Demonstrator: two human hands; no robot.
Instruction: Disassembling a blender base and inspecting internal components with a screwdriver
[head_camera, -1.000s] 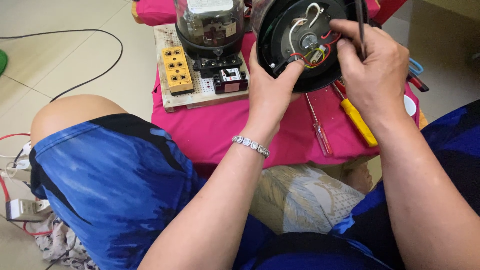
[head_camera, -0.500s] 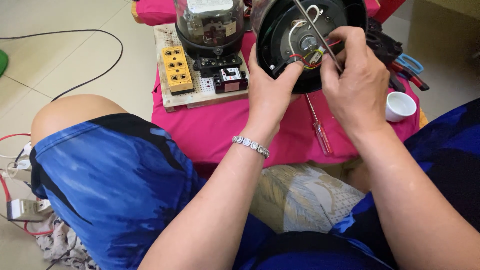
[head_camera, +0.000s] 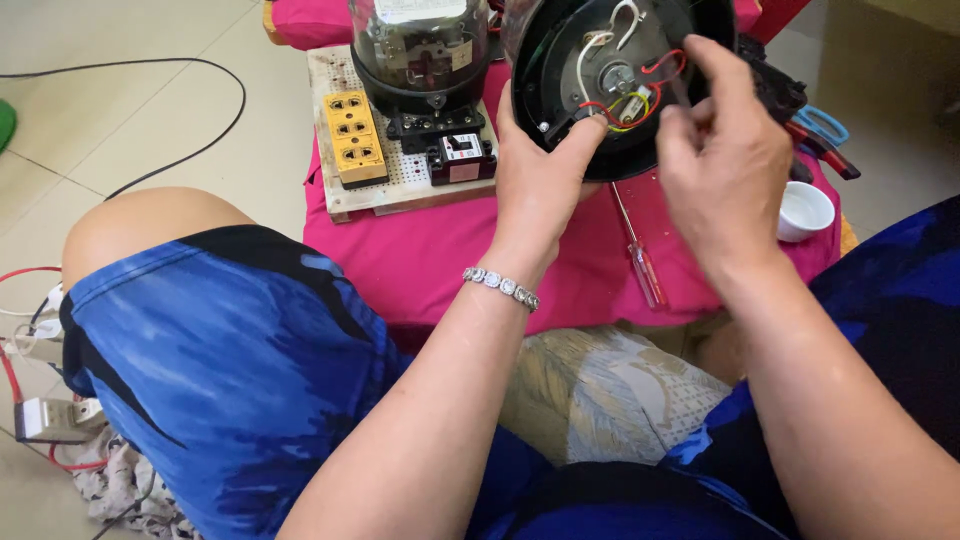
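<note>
My left hand (head_camera: 540, 180) grips the lower left rim of a round black housing (head_camera: 560, 60) tipped toward me, with its thumb by the wires. White, red and yellow wires (head_camera: 625, 100) lie inside it around a small metal hub. My right hand (head_camera: 725, 170) is over the housing's right side, fingers pinched on a thin dark tool (head_camera: 675, 85) whose tip is in the wiring. A beaded bracelet (head_camera: 500, 287) is on my left wrist.
A pink cloth (head_camera: 440, 260) covers the low stand. On it lie a red-handled screwdriver (head_camera: 640, 250), a white cup (head_camera: 805, 210), blue-handled cutters (head_camera: 825, 130) and a board (head_camera: 330, 190) with a yellow socket strip (head_camera: 355, 140), a black breaker (head_camera: 460, 158) and a glass-domed meter (head_camera: 420, 50). A black cable (head_camera: 200, 110) crosses the floor.
My right hand has shifted left over the housing, uncovering the white cup. The thin tool went from upright to angled into the wires. My left hand has kept its grip.
</note>
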